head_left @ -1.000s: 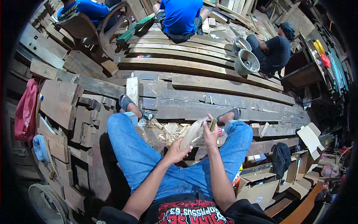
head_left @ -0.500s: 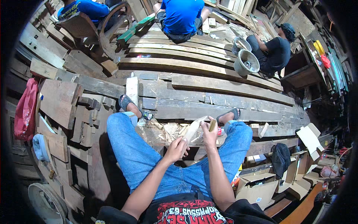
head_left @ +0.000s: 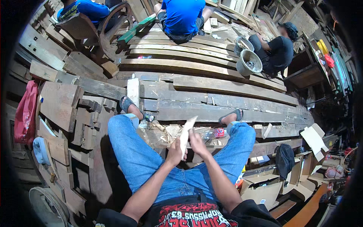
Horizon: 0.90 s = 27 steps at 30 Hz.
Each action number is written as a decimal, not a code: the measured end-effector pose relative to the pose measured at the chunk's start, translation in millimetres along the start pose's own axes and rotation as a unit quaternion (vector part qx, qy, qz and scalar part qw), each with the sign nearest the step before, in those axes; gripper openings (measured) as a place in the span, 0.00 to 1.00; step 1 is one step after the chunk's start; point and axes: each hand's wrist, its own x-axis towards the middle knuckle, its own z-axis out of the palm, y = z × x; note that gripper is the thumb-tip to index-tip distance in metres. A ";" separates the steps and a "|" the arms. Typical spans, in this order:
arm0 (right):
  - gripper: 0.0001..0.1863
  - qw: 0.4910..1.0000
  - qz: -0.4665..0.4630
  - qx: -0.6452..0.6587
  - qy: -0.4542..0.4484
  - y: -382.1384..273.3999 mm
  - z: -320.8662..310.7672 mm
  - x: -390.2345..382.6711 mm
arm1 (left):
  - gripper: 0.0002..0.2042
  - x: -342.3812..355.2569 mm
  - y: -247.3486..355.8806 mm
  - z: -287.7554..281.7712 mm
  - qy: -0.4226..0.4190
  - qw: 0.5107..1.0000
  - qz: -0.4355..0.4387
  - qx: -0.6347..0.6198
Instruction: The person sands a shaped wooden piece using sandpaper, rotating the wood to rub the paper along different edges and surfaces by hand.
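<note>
Pinched in the left hand [head_left: 174, 153], the pale pointed wood strip [head_left: 185, 137] points lengthwise forward, tip leaning right, with the right hand [head_left: 197, 143] curled at its right edge, holding what I cannot tell.

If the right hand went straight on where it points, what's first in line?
Likely the pale wood held in the left hand, just ahead and slightly left of the right hand; whether they touch is hard to tell from this view.
</note>
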 end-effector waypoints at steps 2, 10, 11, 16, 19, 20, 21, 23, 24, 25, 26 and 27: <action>0.34 0.998 -0.024 0.018 0.061 -4.2 -6.5 0.7 | 0.43 -4.0 -6.2 2.6 -0.010 0.992 0.097 0.076; 0.27 0.997 -0.002 -0.046 0.057 -37.0 -22.3 -15.8 | 0.51 -4.6 -17.7 -1.5 -0.128 0.976 0.155 0.080; 0.27 0.997 -0.006 -0.038 0.062 -35.8 -18.8 -15.2 | 0.51 -6.7 -18.8 -3.8 -0.126 0.977 0.154 0.081; 0.27 0.995 0.062 0.077 0.023 -21.5 12.0 -38.1 | 0.55 -3.2 -19.9 -6.7 -0.056 0.979 0.159 0.114; 0.26 0.976 -0.028 0.153 0.155 -23.4 -6.5 -1.7 | 0.53 -11.9 6.3 5.6 -0.102 0.984 0.140 0.047; 0.26 0.972 -0.015 0.166 0.163 -10.9 -7.9 2.0 | 0.53 -14.7 18.1 9.3 -0.121 0.982 0.141 0.045; 0.26 0.979 -0.018 0.131 0.152 -14.1 -2.8 -6.8 | 0.54 -13.9 16.0 5.6 -0.114 0.983 0.132 0.062; 0.31 0.990 -0.057 0.091 0.086 -7.3 8.4 -21.3 | 0.55 -1.9 7.8 -2.3 -0.097 0.986 0.118 0.070; 0.34 0.995 -0.065 0.034 0.066 -28.1 8.6 -31.7 | 0.56 1.2 4.0 -8.0 -0.073 0.990 0.096 0.073; 0.35 0.995 -0.043 0.044 0.079 -30.6 4.4 -28.0 | 0.54 -3.9 8.4 -3.6 -0.073 0.992 0.084 0.059; 0.36 0.994 -0.021 0.054 0.091 -33.8 -2.2 -21.0 | 0.54 -7.2 9.0 0.7 -0.073 0.992 0.081 0.059; 0.39 0.995 0.012 0.084 0.047 -44.9 -15.1 -12.3 | 0.55 -9.0 9.7 4.0 -0.065 0.990 0.084 0.092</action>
